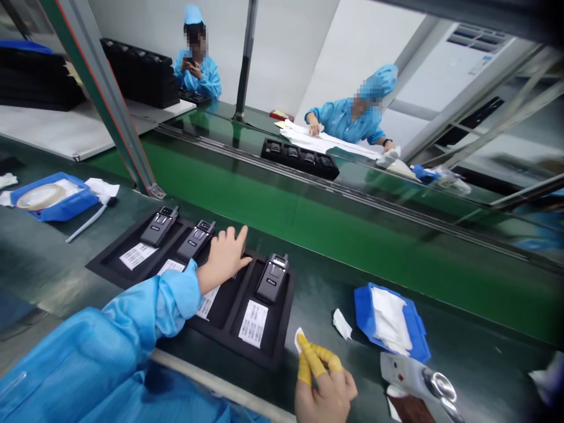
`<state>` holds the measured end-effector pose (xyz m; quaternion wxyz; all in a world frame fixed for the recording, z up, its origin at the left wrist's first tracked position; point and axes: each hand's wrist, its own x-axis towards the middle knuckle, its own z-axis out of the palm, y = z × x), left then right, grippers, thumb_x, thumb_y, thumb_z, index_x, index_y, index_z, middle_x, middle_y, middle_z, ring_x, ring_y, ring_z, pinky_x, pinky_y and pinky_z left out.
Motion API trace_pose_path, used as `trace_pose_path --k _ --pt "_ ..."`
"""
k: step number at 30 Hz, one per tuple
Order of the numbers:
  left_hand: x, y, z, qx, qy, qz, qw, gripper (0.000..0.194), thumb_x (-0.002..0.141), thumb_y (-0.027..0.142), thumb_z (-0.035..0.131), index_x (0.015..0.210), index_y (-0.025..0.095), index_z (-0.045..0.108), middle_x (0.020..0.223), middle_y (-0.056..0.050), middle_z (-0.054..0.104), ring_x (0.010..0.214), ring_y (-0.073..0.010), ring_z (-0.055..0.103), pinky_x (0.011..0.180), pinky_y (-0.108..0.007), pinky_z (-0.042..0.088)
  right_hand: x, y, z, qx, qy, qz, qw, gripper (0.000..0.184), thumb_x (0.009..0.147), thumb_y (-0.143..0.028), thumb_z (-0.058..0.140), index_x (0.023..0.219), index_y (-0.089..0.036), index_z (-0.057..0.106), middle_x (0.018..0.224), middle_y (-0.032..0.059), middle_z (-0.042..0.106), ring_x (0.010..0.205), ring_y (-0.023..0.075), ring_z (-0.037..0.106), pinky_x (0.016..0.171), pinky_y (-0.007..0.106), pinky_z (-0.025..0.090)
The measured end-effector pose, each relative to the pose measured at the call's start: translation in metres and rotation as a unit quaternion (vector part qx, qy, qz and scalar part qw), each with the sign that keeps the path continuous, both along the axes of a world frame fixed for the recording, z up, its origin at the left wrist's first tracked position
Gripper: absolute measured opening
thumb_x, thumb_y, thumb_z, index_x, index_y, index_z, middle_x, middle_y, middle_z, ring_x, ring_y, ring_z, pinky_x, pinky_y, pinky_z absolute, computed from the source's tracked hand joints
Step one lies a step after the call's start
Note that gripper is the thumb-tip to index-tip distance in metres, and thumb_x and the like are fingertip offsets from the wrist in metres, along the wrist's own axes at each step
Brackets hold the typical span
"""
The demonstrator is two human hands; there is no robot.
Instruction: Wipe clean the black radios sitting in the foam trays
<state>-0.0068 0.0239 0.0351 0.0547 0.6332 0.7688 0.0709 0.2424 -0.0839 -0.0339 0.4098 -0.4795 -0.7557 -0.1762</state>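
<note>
Handheld radios (pixel 272 279) lie face up in the recesses of a black foam tray (pixel 287 317) on the worktop (pixel 321 311), each recess keeping its radio apart from the others, with a printed label (pixel 253 323) below it. My left hand (pixel 224 257) rests over the third recess, fingers slightly spread and curled, so I cannot tell what sits there. My right hand (pixel 325 390), just off the tray's near corner, has yellow finger cots (pixel 306 367) and pinches a small white scrap (pixel 299 339). Folded white wipes (pixel 390 320) sit in a blue tray (pixel 362 311) close by, within easy reach of that hand.
</note>
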Motion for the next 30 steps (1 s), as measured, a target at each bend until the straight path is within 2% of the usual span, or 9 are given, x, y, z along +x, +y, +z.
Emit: trace_pose_path --k 4,7,10,12,15,18,22,26,30 --pt "-0.018 0.003 -0.008 -0.018 -0.032 0.027 0.999 0.087 0.076 0.036 0.069 0.146 0.010 0.026 0.117 -0.025 0.050 0.103 -0.0408 0.058 0.079 -0.046 0.048 -0.019 0.005 0.017 -0.033 0.042 0.027 0.998 0.017 0.088 -0.021 0.047 0.087 -0.018 0.064 0.086 0.0053 0.063 0.075 0.0172 0.057 0.079 0.036 0.035" --pt "-0.025 -0.005 -0.007 -0.010 -0.085 -0.005 0.996 0.094 0.073 0.028 0.068 0.147 0.007 0.015 0.114 -0.021 0.055 0.103 -0.0343 0.059 0.084 -0.042 0.048 -0.028 0.009 0.028 -0.039 0.056 0.052 0.996 0.017 0.088 -0.019 0.049 0.088 -0.019 0.065 0.087 0.0048 0.063 0.077 0.0174 0.058 0.081 0.037 0.034" --pt "-0.030 -0.029 0.001 0.010 -0.149 -0.059 0.987 0.098 0.071 0.025 0.066 0.147 0.009 0.008 0.120 -0.015 0.053 0.112 -0.0262 0.055 0.094 -0.035 0.044 -0.033 0.015 0.034 -0.044 0.064 0.062 0.995 0.015 0.088 -0.016 0.051 0.089 -0.019 0.065 0.087 0.0046 0.063 0.077 0.0168 0.058 0.081 0.037 0.034" --pt "-0.032 -0.050 0.006 0.029 -0.229 -0.098 0.968 0.095 0.066 0.020 0.065 0.146 0.012 0.014 0.124 -0.013 0.048 0.116 -0.0239 0.052 0.100 -0.034 0.042 -0.038 0.020 0.038 -0.058 0.068 0.072 0.993 0.016 0.088 -0.015 0.050 0.090 -0.019 0.066 0.088 0.0045 0.063 0.077 0.0164 0.057 0.080 0.036 0.033" --pt "-0.030 -0.079 0.008 0.046 -0.353 -0.150 0.922 0.080 0.057 0.007 0.059 0.133 0.015 0.036 0.124 -0.010 0.044 0.117 -0.0239 0.049 0.104 -0.037 0.040 -0.054 0.027 0.045 -0.088 0.068 0.102 0.989 0.022 0.088 -0.013 0.047 0.097 -0.020 0.066 0.090 0.0037 0.062 0.080 0.0162 0.057 0.081 0.036 0.033" --pt "-0.025 -0.097 0.005 0.042 -0.412 -0.183 0.892 0.070 0.051 0.000 0.053 0.118 0.018 0.047 0.118 -0.007 0.045 0.113 -0.0225 0.049 0.102 -0.037 0.041 -0.074 0.031 0.052 -0.104 0.071 0.138 0.982 0.028 0.085 -0.009 0.047 0.102 -0.021 0.065 0.092 0.0033 0.062 0.082 0.0158 0.057 0.084 0.037 0.032" --pt "-0.022 -0.104 0.000 0.030 -0.449 -0.199 0.871 0.068 0.047 -0.003 0.048 0.111 0.020 0.048 0.111 -0.005 0.048 0.108 -0.0224 0.050 0.096 -0.038 0.044 -0.096 0.031 0.059 -0.119 0.077 0.171 0.975 0.037 0.080 -0.003 0.042 0.101 -0.021 0.066 0.090 0.0028 0.060 0.082 0.0153 0.054 0.083 0.037 0.031" --pt "-0.022 -0.103 -0.003 0.022 -0.456 -0.207 0.865 0.067 0.048 -0.005 0.047 0.110 0.019 0.047 0.110 -0.006 0.047 0.108 -0.0221 0.050 0.096 -0.037 0.044 -0.106 0.026 0.060 -0.122 0.040 0.196 0.972 0.039 0.074 -0.001 0.042 0.098 -0.021 0.066 0.088 0.0027 0.059 0.081 0.0154 0.052 0.083 0.039 0.031" --pt "-0.023 -0.102 -0.003 0.018 -0.464 -0.213 0.859 0.065 0.050 -0.006 0.047 0.108 0.021 0.047 0.109 -0.005 0.047 0.107 -0.0211 0.050 0.094 -0.036 0.045 -0.111 0.021 0.058 -0.132 0.025 0.182 0.974 0.041 0.074 -0.001 0.040 0.096 -0.022 0.067 0.088 0.0032 0.061 0.079 0.0159 0.052 0.084 0.041 0.029"
